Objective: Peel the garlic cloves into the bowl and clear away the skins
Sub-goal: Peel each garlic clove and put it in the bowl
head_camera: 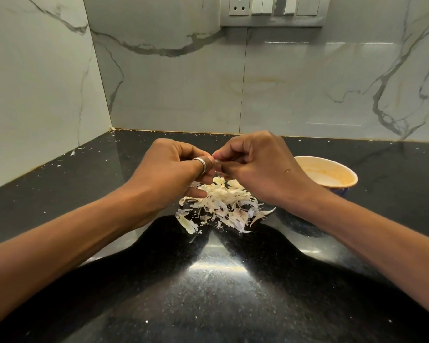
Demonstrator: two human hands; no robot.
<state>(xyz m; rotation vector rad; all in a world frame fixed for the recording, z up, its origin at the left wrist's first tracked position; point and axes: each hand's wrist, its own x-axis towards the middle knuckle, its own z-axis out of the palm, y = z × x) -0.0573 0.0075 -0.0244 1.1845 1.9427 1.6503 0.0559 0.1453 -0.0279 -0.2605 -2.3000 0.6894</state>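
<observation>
Now the left hand (176, 174), a ring on its thumb, curls its fingers round one end of a garlic clove (218, 161). The right hand (260, 167) pinches the other end. The clove is mostly hidden between the fingertips, held above the pile of skins (221, 206) at the hands' six o'clock.

A slippery clove could pop out of the pinch and drop into the pile, where it would be hard to pick out. Loose skin could also stick to the fingers and ride along into the bowl (337, 174) at three o'clock. Whether the bowl holds anything cannot be told.

Small scraps (72, 152) lie along the black counter (208, 293) at nine o'clock. A socket panel (273, 11) sits on the wall at twelve. The right forearm crosses in front of the bowl.
</observation>
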